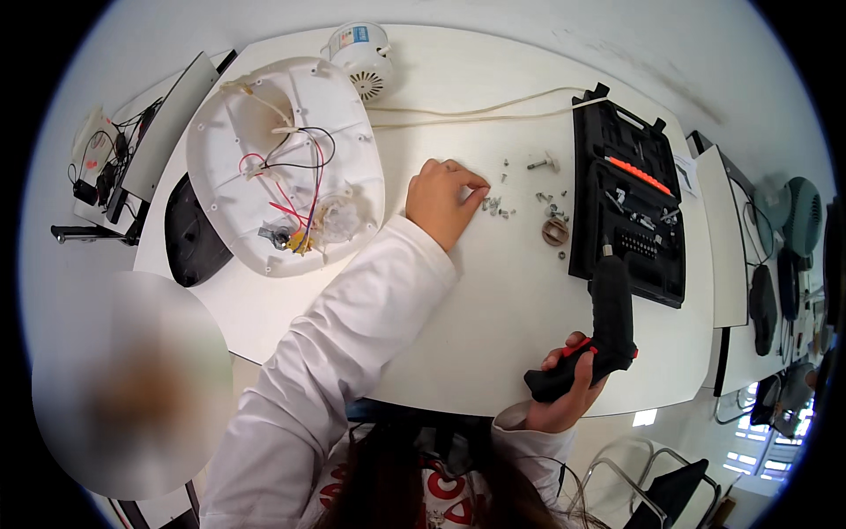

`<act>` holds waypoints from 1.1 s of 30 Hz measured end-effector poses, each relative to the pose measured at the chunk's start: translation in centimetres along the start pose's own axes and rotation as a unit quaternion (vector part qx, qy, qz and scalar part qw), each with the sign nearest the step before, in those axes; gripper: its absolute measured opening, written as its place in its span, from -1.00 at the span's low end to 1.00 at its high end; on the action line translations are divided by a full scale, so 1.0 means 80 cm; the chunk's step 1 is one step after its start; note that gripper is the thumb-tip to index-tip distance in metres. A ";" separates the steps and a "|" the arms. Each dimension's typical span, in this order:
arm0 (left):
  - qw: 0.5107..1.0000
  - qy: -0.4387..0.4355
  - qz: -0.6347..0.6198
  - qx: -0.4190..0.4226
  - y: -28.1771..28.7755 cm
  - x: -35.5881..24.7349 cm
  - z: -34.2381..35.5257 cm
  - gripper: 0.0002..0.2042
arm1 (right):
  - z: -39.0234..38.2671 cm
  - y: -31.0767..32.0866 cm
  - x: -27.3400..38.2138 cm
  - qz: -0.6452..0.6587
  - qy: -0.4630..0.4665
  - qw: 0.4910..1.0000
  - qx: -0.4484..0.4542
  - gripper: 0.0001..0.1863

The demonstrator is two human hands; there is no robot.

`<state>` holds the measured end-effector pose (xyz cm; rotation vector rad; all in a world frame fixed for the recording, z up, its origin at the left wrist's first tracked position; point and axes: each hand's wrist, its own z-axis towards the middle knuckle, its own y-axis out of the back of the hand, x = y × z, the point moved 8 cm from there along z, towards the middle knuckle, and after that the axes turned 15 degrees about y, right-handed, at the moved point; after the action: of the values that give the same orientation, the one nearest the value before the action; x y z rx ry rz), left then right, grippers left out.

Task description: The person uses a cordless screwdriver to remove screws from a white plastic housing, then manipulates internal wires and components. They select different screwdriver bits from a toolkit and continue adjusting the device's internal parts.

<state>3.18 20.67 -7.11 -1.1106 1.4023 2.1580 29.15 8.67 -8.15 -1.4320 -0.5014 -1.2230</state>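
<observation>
My left hand [445, 201] rests on the white table, thumb and fingertips pinched together beside a scatter of small screws [495, 206]. Whatever the pinch holds, if anything, is too small to make out. Near the table's front edge, my right hand [571, 397] is wrapped around the handle of a black and red cordless screwdriver [611, 309], its bit pointing away from me. Left of my left hand lies a white plastic housing [352, 167], its hollow inside facing up, with coloured wires and a small yellow board [302, 242]. A round brown knob [554, 232] sits right of the screws.
An open black tool case [586, 185] with bits and an orange-red tool stands at the right. Behind the housing is a white motor unit [359, 55]. A pale cord [476, 115] crosses the far table. A dark oval part [189, 234] lies partly under the housing.
</observation>
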 end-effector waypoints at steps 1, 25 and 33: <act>1.000 -0.011 0.016 -0.001 0.000 -0.003 -0.002 -0.95 | -0.002 0.002 -0.001 0.003 0.000 1.000 0.008 -0.51; 0.996 -0.084 0.019 0.001 -0.013 -0.009 -0.009 -0.89 | -0.006 0.001 0.023 -0.006 0.041 0.993 0.112 -0.54; 0.997 -0.074 0.013 -0.007 -0.009 0.009 -0.002 -0.89 | -0.023 -0.033 0.095 -0.416 0.227 0.812 0.340 -0.31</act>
<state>3.23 20.74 -8.17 -0.9210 1.3444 2.2225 28.99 5.27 -0.61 -0.2327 -1.1509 -1.7468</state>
